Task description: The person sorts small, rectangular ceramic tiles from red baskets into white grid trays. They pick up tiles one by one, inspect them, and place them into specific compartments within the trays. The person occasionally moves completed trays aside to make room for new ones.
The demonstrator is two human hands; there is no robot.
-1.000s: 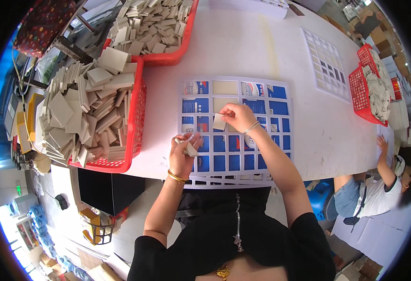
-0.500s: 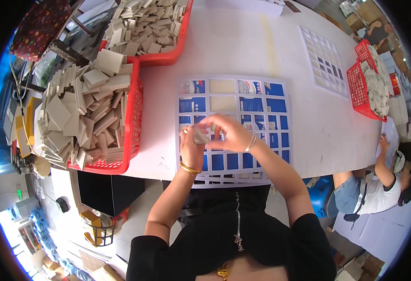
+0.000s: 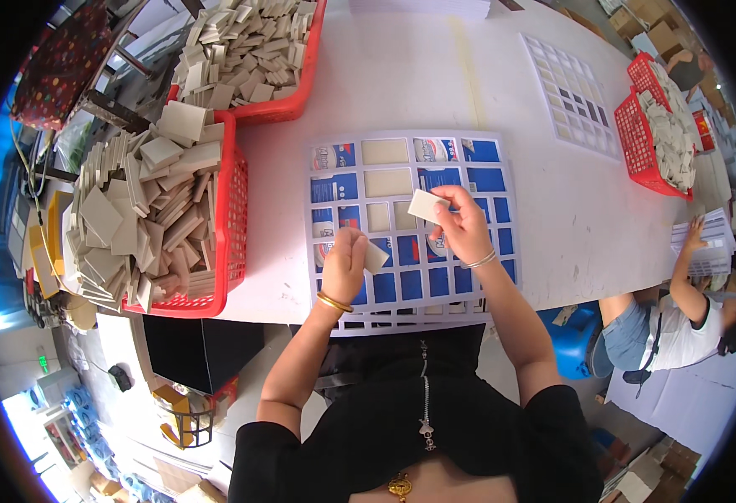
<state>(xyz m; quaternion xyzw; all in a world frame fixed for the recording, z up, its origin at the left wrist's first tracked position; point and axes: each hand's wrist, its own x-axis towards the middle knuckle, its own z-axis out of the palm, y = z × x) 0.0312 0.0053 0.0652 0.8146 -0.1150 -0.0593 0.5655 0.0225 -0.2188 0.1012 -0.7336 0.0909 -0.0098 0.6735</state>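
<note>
centre of frame: white grid point(image 3: 502, 180), flat on the table point(image 3: 435, 75), cells partly filled with cream tiles in the upper rows, blue backing showing through the rest. right hand point(image 3: 462, 225), just right of centre, above the grid: fingers closed on one cream tile point(image 3: 427, 205), pinched at its edge and held tilted over the middle rows, seemingly to line it up with a cell. left hand point(image 3: 347, 264), lower centre, over the grid's left columns: fingers curled around another tile point(image 3: 375, 256) that sticks out to the right, possibly several stacked, cannot tell; kept close, apparently as a ready supply. gold bangle on the left wrist, thin band on the right. left of frame: red basket point(image 3: 232, 226) heaped with loose cream tiles, just beside the grid, within easy reach of the left hand. upper left: second red basket point(image 3: 301, 92), also full of tiles. upper right: second grid point(image 3: 573, 92), flat, well apart. right edge: two smaller red baskets point(image 3: 632, 138) with tiles, beside another person point(image 3: 678, 318) seated at the table's right end, one hand on a stack of sheets.
</note>
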